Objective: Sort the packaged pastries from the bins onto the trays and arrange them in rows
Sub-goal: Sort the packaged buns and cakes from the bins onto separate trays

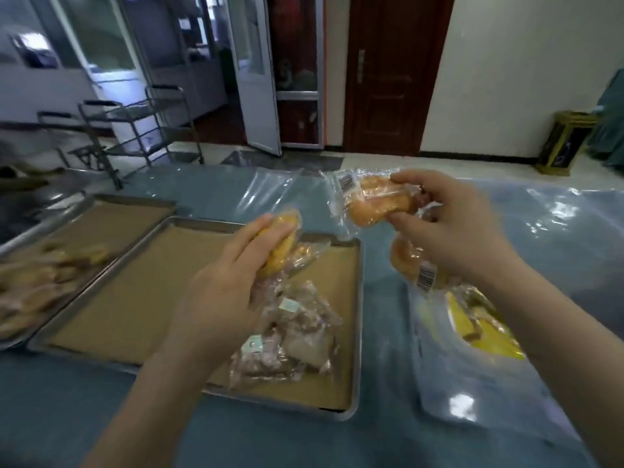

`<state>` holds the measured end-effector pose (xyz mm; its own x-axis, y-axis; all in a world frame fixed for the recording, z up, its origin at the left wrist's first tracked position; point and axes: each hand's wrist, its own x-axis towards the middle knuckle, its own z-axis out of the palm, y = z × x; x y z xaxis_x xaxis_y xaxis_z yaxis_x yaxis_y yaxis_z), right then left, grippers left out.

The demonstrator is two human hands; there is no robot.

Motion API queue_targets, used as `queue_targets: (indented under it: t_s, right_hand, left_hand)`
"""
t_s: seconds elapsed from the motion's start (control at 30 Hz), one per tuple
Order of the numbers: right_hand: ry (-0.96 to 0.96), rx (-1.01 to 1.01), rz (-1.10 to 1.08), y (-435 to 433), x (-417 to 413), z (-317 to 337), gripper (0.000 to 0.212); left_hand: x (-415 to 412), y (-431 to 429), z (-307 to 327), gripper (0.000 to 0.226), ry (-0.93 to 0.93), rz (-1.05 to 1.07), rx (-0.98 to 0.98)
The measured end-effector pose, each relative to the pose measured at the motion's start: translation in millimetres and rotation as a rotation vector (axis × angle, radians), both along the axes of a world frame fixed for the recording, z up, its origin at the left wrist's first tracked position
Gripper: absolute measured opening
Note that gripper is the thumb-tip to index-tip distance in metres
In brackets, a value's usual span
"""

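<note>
Steel tray [135,298], brown paper liner, sits on blue tablecloth [270,440] directly ahead in the head view. Its right end carries a loose cluster of brownish packaged pastries [293,336] in clear wrap; the rest of the liner is bare. Second tray [118,217] lies just to the left, touching or nearly touching the first, and holds blurred pale pastries [33,282] at its near-left part. Left hand [233,282] is above the right end of the first tray, fingers curled over a yellow wrapped pastry [280,244] and gripping it clear of the liner. Right hand [452,228] is raised over the cloth right of the tray, thumb and fingers pinching a wrapped golden bun [371,204] with a barcode label. A wrapped ring pastry [410,265], also barcoded, hangs under that palm; I cannot tell whether the lower fingers grip it. Clear bag with yellow contents [483,325] lies on the cloth below the right wrist. Metal carts [135,130] stand beyond the table's far-left edge.
</note>
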<state>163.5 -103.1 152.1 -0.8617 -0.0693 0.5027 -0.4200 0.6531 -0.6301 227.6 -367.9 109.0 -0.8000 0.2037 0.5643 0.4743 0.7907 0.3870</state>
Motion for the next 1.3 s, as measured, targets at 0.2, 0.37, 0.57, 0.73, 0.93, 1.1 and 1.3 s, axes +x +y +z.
queue_targets:
  t_s: [0.2,0.37,0.57,0.73,0.93,1.1,1.3]
  right_hand:
    - [-0.041,-0.007,0.21,-191,21,-19,0.04]
    - [-0.092,-0.045,0.394,-344,47,-51,0.04]
    - [-0.146,-0.073,0.509,-475,61,-69,0.043]
    - [-0.162,-0.058,0.538,-556,50,-78,0.047]
    - [-0.235,-0.089,0.574,-641,0,-110,0.048]
    - [-0.333,-0.13,0.477,-702,-67,-151,0.051]
    - [-0.393,-0.079,0.294,-745,-117,-202,0.053]
  left_hand:
    - [67,-169,-5,0.064,0.028,0.202,0.012]
    - [124,-294,-19,0.065,0.021,0.408,-0.008]
    - [161,-403,-32,0.06,-0.086,0.497,0.035]
    - [148,-468,-43,0.072,-0.137,0.578,0.101]
    - [97,-537,-58,0.068,-0.194,0.581,0.099]
    - [43,-607,-78,0.067,-0.31,0.638,0.082]
    - [-4,-672,-110,0.073,-0.351,0.684,0.126]
